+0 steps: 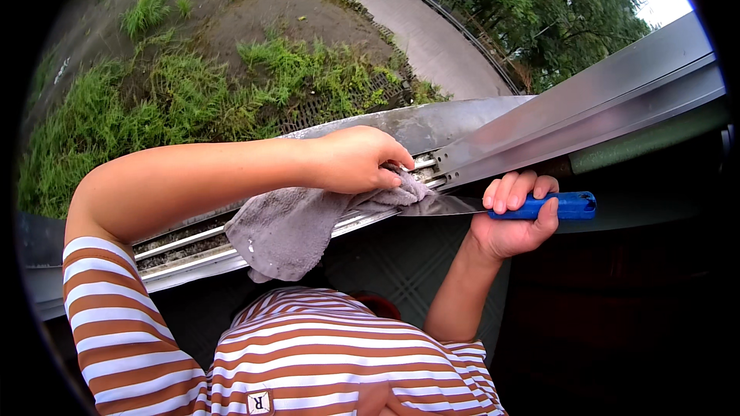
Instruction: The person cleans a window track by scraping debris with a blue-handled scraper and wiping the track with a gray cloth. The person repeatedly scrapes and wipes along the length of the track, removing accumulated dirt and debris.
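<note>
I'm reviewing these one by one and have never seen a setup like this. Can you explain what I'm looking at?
There is no machine here, just a person's two bare hands. The one picture comes from a wide fisheye camera on the person's head, looking down, so straight edges bend near the rim.

The left hand holds a grey cloth, which drapes across a dirty metal window track. The right hand grips a blue-handled scraper, its blade reaching the cloth.

A metal window frame slants away at right; outside are grass, a path and trees.

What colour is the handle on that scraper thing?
The handle is bright blue. It shows in the head view.
</note>
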`<state>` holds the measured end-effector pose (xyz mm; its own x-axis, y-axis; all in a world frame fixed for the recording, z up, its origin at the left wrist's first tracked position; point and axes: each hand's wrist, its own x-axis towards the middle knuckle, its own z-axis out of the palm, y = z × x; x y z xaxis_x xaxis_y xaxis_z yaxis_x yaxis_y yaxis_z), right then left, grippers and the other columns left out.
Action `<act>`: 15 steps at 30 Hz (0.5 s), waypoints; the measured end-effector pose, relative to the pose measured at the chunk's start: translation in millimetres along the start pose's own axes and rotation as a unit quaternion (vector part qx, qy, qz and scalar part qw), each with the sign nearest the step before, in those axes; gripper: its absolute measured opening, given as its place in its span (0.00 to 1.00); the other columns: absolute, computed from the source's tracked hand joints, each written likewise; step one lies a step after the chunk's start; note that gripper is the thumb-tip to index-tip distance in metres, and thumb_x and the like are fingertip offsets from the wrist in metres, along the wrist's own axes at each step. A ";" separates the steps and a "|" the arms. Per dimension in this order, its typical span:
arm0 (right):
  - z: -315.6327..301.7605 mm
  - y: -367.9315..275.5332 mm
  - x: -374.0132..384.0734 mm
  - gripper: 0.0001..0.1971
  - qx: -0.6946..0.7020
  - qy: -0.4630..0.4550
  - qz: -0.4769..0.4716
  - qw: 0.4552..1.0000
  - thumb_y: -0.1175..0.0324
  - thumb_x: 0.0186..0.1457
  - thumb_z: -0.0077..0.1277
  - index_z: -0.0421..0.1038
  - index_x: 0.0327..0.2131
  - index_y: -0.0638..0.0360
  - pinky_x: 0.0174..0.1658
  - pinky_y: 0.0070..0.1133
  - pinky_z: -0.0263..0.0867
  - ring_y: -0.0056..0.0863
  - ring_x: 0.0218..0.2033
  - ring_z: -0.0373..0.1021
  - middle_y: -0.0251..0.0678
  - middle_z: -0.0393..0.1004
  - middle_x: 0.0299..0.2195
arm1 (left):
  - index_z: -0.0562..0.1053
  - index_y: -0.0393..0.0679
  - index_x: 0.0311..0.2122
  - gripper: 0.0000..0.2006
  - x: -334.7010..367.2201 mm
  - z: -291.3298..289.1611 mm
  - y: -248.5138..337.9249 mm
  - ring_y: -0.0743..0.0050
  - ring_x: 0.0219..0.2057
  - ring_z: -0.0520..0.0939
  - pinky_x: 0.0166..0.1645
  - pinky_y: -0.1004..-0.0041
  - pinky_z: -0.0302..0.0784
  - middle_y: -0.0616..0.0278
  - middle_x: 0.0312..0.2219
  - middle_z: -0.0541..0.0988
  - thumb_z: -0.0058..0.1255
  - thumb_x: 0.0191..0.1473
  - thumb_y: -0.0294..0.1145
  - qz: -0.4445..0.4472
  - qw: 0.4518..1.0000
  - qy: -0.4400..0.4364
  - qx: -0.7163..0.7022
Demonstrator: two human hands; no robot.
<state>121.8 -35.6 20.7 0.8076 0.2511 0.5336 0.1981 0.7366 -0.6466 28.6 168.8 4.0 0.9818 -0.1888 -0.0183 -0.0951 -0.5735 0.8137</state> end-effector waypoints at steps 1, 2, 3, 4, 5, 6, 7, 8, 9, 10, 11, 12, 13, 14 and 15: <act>-0.7 0.9 -0.7 0.14 -0.006 0.009 0.005 1.000 0.54 0.53 0.44 0.57 0.29 0.53 0.14 0.20 0.57 0.21 0.11 0.56 0.31 0.60 0.15 | 0.72 0.43 0.46 0.16 2.0 1.0 0.4 0.57 0.43 0.73 0.50 0.65 0.67 0.53 0.38 0.75 0.50 0.50 0.33 0.007 1.000 -0.005 0.019; -0.8 1.6 -1.3 0.14 -0.011 0.018 0.010 1.000 0.55 0.53 0.44 0.57 0.29 0.53 0.14 0.20 0.57 0.21 0.11 0.56 0.31 0.60 0.14 | 0.73 0.43 0.45 0.16 3.9 2.9 1.2 0.57 0.43 0.73 0.49 0.65 0.67 0.53 0.37 0.75 0.50 0.50 0.32 0.014 0.999 -0.009 0.038; 0.8 1.9 -3.1 0.13 -0.017 0.021 0.011 1.000 0.56 0.53 0.44 0.57 0.29 0.53 0.14 0.20 0.57 0.21 0.11 0.56 0.31 0.59 0.14 | 0.73 0.44 0.44 0.15 5.4 5.7 1.5 0.57 0.42 0.73 0.49 0.65 0.67 0.53 0.37 0.75 0.50 0.50 0.32 0.021 0.998 -0.015 0.056; 2.2 2.0 -4.0 0.12 -0.023 0.016 0.006 1.000 0.57 0.53 0.44 0.57 0.29 0.53 0.13 0.19 0.57 0.20 0.11 0.56 0.31 0.59 0.14 | 0.74 0.44 0.44 0.15 6.8 7.8 1.5 0.56 0.42 0.73 0.48 0.65 0.67 0.54 0.36 0.75 0.50 0.49 0.32 0.034 0.998 -0.007 0.061; 3.7 2.1 -4.5 0.12 -0.029 0.011 0.001 1.000 0.57 0.54 0.43 0.57 0.29 0.53 0.13 0.19 0.57 0.20 0.11 0.56 0.31 0.59 0.14 | 0.74 0.44 0.43 0.14 8.0 9.6 1.4 0.56 0.41 0.72 0.48 0.64 0.67 0.54 0.35 0.74 0.50 0.49 0.32 0.046 0.997 0.001 0.066; 5.4 4.0 -6.8 0.11 -0.034 0.006 -0.001 0.999 0.58 0.54 0.43 0.57 0.29 0.54 0.13 0.19 0.57 0.20 0.11 0.55 0.31 0.59 0.14 | 0.75 0.44 0.42 0.14 7.7 12.0 0.5 0.56 0.40 0.72 0.48 0.64 0.66 0.54 0.33 0.74 0.50 0.49 0.32 0.055 0.996 0.009 0.070; 8.3 6.9 -11.7 0.10 -0.044 0.010 -0.013 0.999 0.61 0.55 0.42 0.56 0.29 0.54 0.13 0.18 0.57 0.20 0.11 0.56 0.31 0.60 0.14 | 0.75 0.45 0.42 0.13 7.5 14.1 -0.3 0.56 0.40 0.72 0.47 0.64 0.67 0.54 0.33 0.74 0.50 0.49 0.32 0.064 0.995 0.012 0.073; 14.8 7.8 -16.9 0.09 -0.041 0.003 -0.021 0.999 0.64 0.55 0.44 0.56 0.29 0.55 0.14 0.17 0.58 0.20 0.11 0.56 0.31 0.60 0.14 | 0.75 0.45 0.41 0.13 7.3 16.2 -1.0 0.56 0.40 0.72 0.47 0.64 0.67 0.55 0.32 0.74 0.50 0.49 0.32 0.072 0.994 0.014 0.076; 22.6 11.3 -21.6 0.10 -0.071 -0.007 -0.044 0.996 0.63 0.55 0.44 0.57 0.28 0.55 0.13 0.16 0.57 0.18 0.11 0.55 0.29 0.59 0.14 | 0.76 0.45 0.41 0.12 6.5 18.4 -1.8 0.56 0.39 0.72 0.46 0.64 0.67 0.55 0.31 0.74 0.50 0.49 0.32 0.081 0.994 0.016 0.078; 30.9 15.5 -25.1 0.10 -0.102 -0.017 -0.067 0.992 0.62 0.56 0.44 0.58 0.27 0.55 0.13 0.15 0.56 0.17 0.11 0.55 0.28 0.58 0.13 | 0.76 0.45 0.39 0.11 5.0 20.3 -2.7 0.56 0.39 0.73 0.45 0.64 0.67 0.55 0.31 0.73 0.50 0.49 0.31 0.080 0.994 0.022 0.074; 38.8 18.8 -26.9 0.11 -0.114 -0.024 -0.073 0.991 0.63 0.56 0.45 0.57 0.27 0.56 0.14 0.15 0.57 0.17 0.11 0.56 0.29 0.59 0.13 | 0.76 0.44 0.38 0.11 2.9 21.9 -3.6 0.55 0.38 0.73 0.45 0.64 0.67 0.55 0.31 0.73 0.50 0.49 0.31 0.078 0.994 0.029 0.071; 45.4 22.6 -28.4 0.11 -0.126 -0.016 -0.065 0.990 0.65 0.55 0.46 0.56 0.27 0.58 0.14 0.15 0.57 0.17 0.11 0.56 0.30 0.60 0.14 | 0.77 0.44 0.37 0.10 1.8 21.1 -1.0 0.55 0.37 0.73 0.44 0.64 0.68 0.55 0.30 0.73 0.50 0.49 0.30 0.079 0.994 0.035 0.069; 49.9 26.9 -30.5 0.10 -0.149 -0.025 -0.059 0.987 0.67 0.54 0.47 0.56 0.27 0.58 0.15 0.15 0.57 0.17 0.11 0.57 0.30 0.60 0.14 | 0.77 0.44 0.37 0.11 0.5 19.8 1.4 0.55 0.38 0.74 0.44 0.64 0.69 0.54 0.31 0.74 0.49 0.47 0.29 0.071 0.994 0.021 0.078; 54.1 30.8 -32.7 0.10 -0.171 -0.035 -0.054 0.983 0.70 0.53 0.48 0.56 0.27 0.59 0.16 0.15 0.57 0.17 0.12 0.57 0.31 0.60 0.15 | 0.78 0.44 0.37 0.12 -0.8 17.8 3.5 0.54 0.38 0.75 0.44 0.64 0.70 0.53 0.31 0.76 0.49 0.45 0.28 0.063 0.994 0.006 0.088; 58.7 33.9 -34.1 0.09 -0.203 -0.048 -0.050 0.977 0.74 0.51 0.49 0.57 0.28 0.60 0.16 0.14 0.57 0.17 0.13 0.58 0.31 0.59 0.16 | 0.78 0.45 0.36 0.13 -1.9 15.4 6.1 0.53 0.38 0.76 0.44 0.64 0.71 0.53 0.32 0.77 0.48 0.43 0.27 0.056 0.994 -0.007 0.098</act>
<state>68.3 17.6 12.6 0.7208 0.2633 0.6412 0.4930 0.4554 -0.7413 23.7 153.4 0.1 0.9611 -0.2703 0.0568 -0.2351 -0.6925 0.6820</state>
